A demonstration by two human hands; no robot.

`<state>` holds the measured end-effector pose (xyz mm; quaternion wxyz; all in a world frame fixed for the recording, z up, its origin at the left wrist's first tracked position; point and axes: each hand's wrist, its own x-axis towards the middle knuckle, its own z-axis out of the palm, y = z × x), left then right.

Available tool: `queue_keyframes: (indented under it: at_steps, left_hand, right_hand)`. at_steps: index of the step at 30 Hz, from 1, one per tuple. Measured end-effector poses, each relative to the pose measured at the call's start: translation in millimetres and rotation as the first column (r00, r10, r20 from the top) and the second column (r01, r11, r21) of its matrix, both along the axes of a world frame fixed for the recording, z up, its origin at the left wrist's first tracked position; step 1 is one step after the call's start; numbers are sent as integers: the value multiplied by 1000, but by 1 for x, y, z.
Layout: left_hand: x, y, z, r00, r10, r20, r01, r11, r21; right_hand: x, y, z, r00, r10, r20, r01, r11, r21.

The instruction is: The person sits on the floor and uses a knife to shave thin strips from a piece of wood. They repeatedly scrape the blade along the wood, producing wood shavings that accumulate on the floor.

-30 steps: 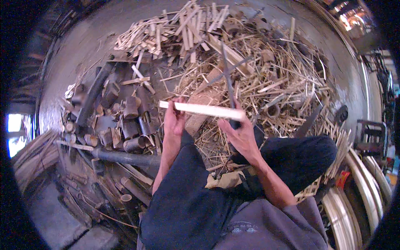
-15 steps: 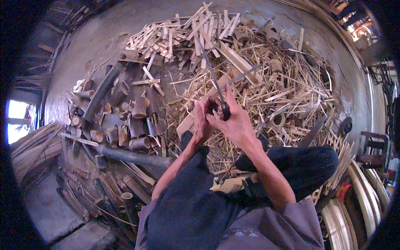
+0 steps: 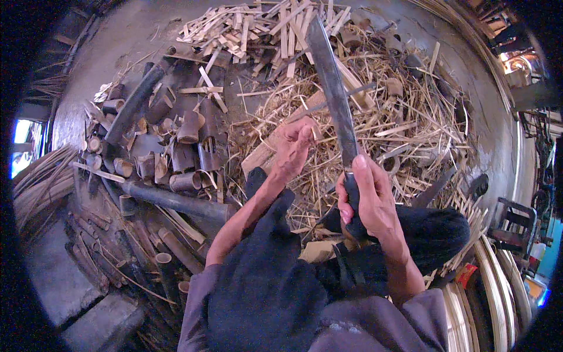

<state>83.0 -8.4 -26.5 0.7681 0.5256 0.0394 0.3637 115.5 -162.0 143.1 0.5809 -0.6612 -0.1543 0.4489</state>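
Observation:
A long machete (image 3: 332,82) stands in my right hand (image 3: 375,202), the fingers wrapped round its dark handle and the thumb near the base of the blade. Its broad dark blade points away from me, over the pile of shavings. Left of the blade, my left hand (image 3: 293,144) is closed, with the fingers curled in. A small pale bamboo piece (image 3: 316,130) shows at its fingertips; most of it is hidden by the hand. Beneath that hand lies a wooden block (image 3: 261,159), partly covered by shavings.
Bamboo shavings (image 3: 410,126) cover the floor ahead. Split strips (image 3: 243,26) are heaped at the far side. Cut bamboo sections (image 3: 187,126) lie to the left, beside a long dark bamboo pole (image 3: 176,199). Another blade (image 3: 438,188) lies by my right knee. Long pale slats (image 3: 489,281) stand at the right.
My hands were close together and have come apart. The right hand has moved nearer and to the right, turning the machete so its broad side shows. My left hand has risen slightly.

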Motion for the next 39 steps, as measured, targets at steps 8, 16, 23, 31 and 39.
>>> queue_keyframes:
  at_steps: [8,16,23,31,39]
  left_hand:
    - [-6,-7,5,988,-90,-124,86,996,-36]
    - [-5,-8,14,984,-87,-155,87,996,-8]
    - [-3,-8,6,983,-114,-140,109,993,-46]
    - [-1,-10,3,988,-106,-109,99,993,-64]
    - [-2,-8,11,998,-20,-64,23,999,36]
  right_hand:
    - [-1,1,2,991,-21,-128,11,997,-76]
    - [-1,0,1,989,-24,-149,14,998,-65]
    - [1,-1,4,991,-10,-133,-2,996,-94]
    - [-4,-2,-3,998,1,-61,-4,998,-55]
    - [-6,3,-6,941,123,316,-89,989,-119]
